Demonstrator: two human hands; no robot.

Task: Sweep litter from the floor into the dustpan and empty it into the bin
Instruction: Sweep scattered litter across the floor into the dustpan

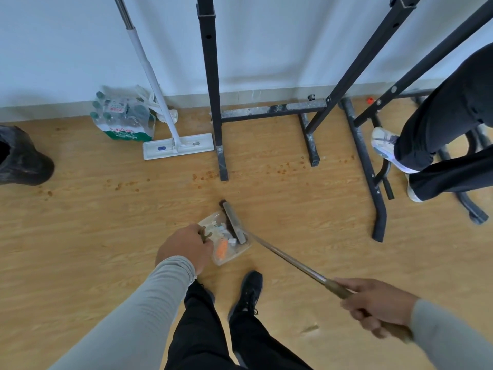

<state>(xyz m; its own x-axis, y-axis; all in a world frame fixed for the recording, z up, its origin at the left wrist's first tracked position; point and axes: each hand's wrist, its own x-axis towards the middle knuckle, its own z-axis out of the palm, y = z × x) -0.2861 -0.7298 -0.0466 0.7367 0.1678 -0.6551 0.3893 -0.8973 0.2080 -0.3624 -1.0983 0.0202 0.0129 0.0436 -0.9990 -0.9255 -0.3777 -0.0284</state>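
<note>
Clear plastic dustpan (226,247) sits on the wood floor (80,236), just in front of the person's shoes, w/ litter (222,248) already inside: white scraps and an orange piece. Left hand (184,247) grips its dark handle, fingers curled round it, prob. to keep the pan from sliding. Right hand (378,305) is closed round the broom (288,263) stick, low and slanted, so the brush head lies at the pan mouth and pushes bits in. Bin (21,158) w/ black bag stands at the left edge of the floor, well apart; emptying is not yet done. Brown spots remain near the black metal frame (213,102).
</note>
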